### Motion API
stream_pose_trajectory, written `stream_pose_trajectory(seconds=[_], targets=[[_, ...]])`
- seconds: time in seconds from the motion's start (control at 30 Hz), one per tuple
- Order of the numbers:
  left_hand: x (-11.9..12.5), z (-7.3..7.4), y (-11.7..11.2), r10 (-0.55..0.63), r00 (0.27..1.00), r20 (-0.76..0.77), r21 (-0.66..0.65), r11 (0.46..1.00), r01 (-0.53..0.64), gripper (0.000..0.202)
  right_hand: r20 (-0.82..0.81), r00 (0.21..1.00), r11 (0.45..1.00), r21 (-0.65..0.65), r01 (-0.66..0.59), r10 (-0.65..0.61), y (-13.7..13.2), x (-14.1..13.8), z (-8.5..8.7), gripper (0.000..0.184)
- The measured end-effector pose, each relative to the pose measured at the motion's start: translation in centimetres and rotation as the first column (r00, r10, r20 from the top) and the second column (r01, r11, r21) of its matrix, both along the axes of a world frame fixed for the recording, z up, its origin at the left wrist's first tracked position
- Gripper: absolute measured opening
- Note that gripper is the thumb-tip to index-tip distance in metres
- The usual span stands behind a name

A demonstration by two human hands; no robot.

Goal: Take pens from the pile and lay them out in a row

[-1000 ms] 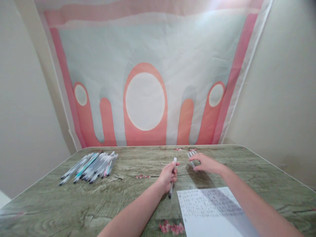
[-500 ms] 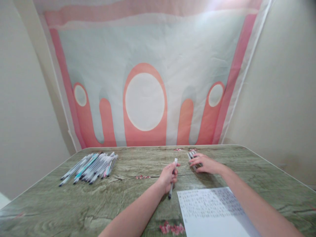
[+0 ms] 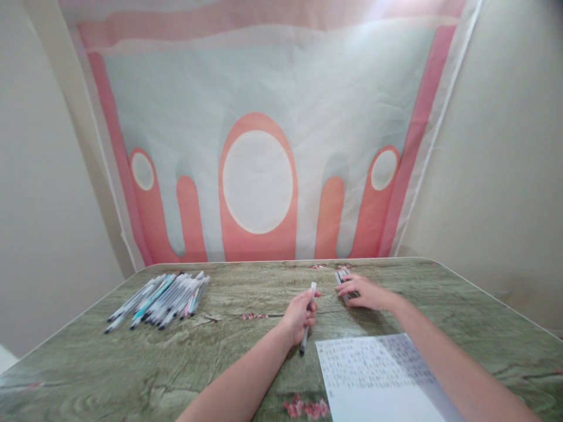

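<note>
My left hand (image 3: 299,316) is closed around a pen (image 3: 303,341), whose pale end sticks up above the fist and dark end points down toward me. To its right, my right hand (image 3: 363,292) reaches over a small row of pens (image 3: 340,278) on the table, fingers and thumb curled down around them. The hand covers most of that row. At the left lies a loose heap of several pens (image 3: 171,298), mostly clear or white with dark tips, and one is turquoise.
A sheet of paper (image 3: 365,375) with handwritten lines lies near me, partly under my right forearm. The wood-patterned table (image 3: 109,375) bears printed pink flowers. A patterned cloth (image 3: 259,76) hangs behind its far edge.
The right hand and the row of pens beneath it have shifted very slightly, the fingers drawing in a little. My left hand stays in place with its pen.
</note>
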State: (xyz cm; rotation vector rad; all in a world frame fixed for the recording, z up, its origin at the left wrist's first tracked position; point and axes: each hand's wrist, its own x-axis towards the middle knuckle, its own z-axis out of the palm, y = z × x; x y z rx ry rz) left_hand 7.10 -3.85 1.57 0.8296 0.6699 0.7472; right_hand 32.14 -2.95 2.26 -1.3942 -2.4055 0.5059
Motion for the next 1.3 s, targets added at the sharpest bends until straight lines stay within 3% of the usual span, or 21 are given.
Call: stream_pose_trajectory(seconds=[0.73,1.1,1.3], targets=[[0.0,-0.3,0.1,-0.002,1.000,0.001,0.014,1.000,0.002,0.040,0.053,0.997,0.998,0.025,0.054,-0.056,-0.3,-0.6,0.5,0.031],[0.0,-0.3,0.1,-0.002,1.000,-0.018,0.015,1.000,0.003,0.040,0.023,0.997,0.980,0.184,0.074,-0.080,-0.2,-1.2,0.1,0.029],[0.1,-0.2,0.2,-0.008,1.000,-0.022,0.010,1.000,0.008,0.039,0.030,0.995,0.974,0.210,0.088,-0.097,-0.1,-1.2,-0.3,0.030]])
